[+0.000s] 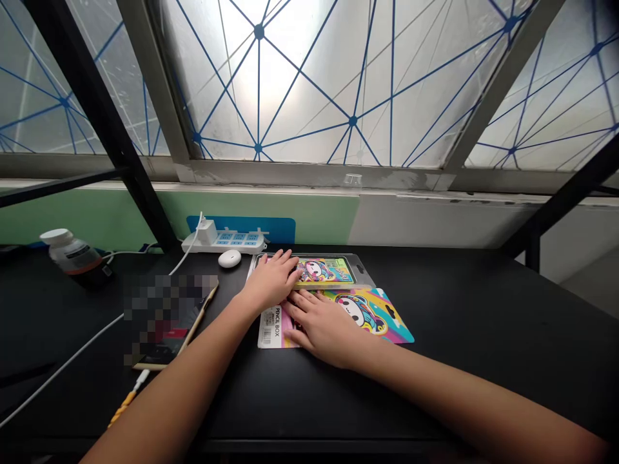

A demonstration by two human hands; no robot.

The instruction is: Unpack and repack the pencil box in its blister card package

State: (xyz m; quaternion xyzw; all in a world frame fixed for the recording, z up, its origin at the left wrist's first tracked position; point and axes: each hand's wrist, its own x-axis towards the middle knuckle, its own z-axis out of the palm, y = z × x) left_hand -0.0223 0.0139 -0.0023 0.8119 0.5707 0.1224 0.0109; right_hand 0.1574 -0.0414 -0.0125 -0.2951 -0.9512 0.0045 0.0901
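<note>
A colourful pencil box (329,270) with a cartoon character lies in a clear plastic package (362,274) on the black desk. Just in front of it rests a bright printed card (387,319), marked "PENCIL BOX" with a barcode at its left end. My left hand (272,278) lies flat over the left part of the packaged box, fingers stretched out. Across the card's middle spreads my right hand (322,322), its fingertips close to the near edge of the package and to my left hand. Both hands cover parts of the printing.
Left of my hands are a tablet-like device (167,341), partly blurred out, and a white cable (72,359). Farther back stand a white power strip (236,241), a round white case (229,259) and a bottle (75,254). Black metal bars (104,122) frame the window side.
</note>
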